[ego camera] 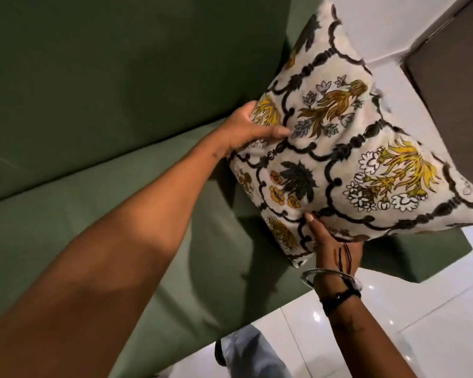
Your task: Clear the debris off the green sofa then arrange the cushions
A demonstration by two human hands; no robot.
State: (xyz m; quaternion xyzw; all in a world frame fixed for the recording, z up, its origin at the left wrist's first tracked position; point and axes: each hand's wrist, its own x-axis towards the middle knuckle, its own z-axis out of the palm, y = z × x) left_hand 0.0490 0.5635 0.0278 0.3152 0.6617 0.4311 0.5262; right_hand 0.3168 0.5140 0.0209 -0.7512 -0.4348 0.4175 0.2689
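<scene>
A white cushion [347,148] with black scrollwork and yellow flowers is held up over the right end of the green sofa [93,110], by its armrest [410,255]. My left hand [253,126] grips the cushion's left edge, thumb on the front face. My right hand [331,246], with bangles and a black thread at the wrist, holds the cushion's lower edge from below. The cushion is tilted, its top corner leaning toward the sofa's back. I see no debris on the visible seat.
White glossy floor tiles [393,323] lie to the right of the sofa. A dark brown cabinet [448,77] with a small knob stands beyond the armrest at the upper right. My leg in light jeans [251,356] is at the sofa's front edge.
</scene>
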